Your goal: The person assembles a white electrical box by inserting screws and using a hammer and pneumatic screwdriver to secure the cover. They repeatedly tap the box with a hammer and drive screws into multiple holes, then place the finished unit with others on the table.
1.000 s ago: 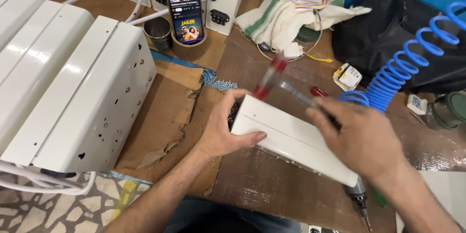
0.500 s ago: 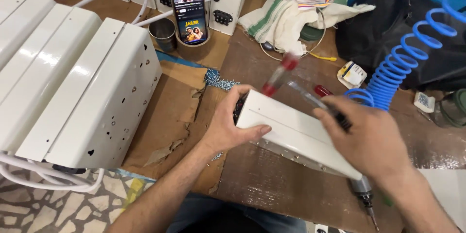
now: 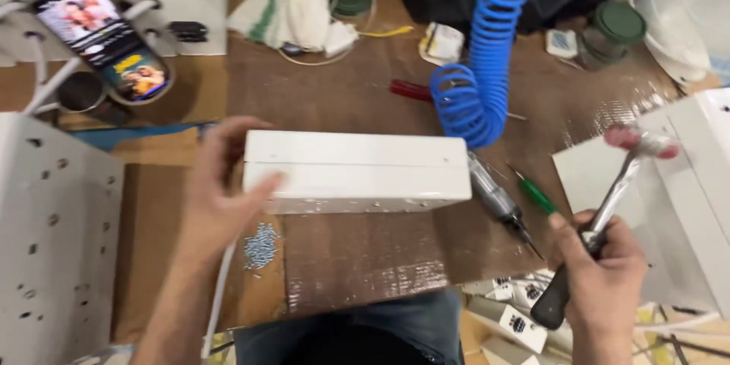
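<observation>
Gripped a small hammer (image 3: 601,224) in the right hand (image 3: 601,289) at five o'clock, fingers (image 3: 585,247) wrapped tight round the shaft above the black handle; long axis tilted, handle end down toward six, blurred reddish head up toward one o'clock. Rested against a long white box (image 3: 356,171) with the left hand (image 3: 217,198) at nine o'clock, thumb laid along the box's front face, fingers spread over its left end. Lay in the middle of the brown surface (image 3: 357,258), that box, long axis running straight from nine to three, flat and level. Sat just below its left corner, a small heap of screws (image 3: 261,245). Lay beside its right end, a powered screwdriver (image 3: 498,201), tip pointing toward five, with a green screwdriver (image 3: 536,194) just beyond it. Hung down from twelve to the box's right end, a coiled blue air hose (image 3: 475,68). Lay farther back a red-handled screwdriver (image 3: 411,90), and at ten o'clock a phone (image 3: 106,42) with its screen lit.
</observation>
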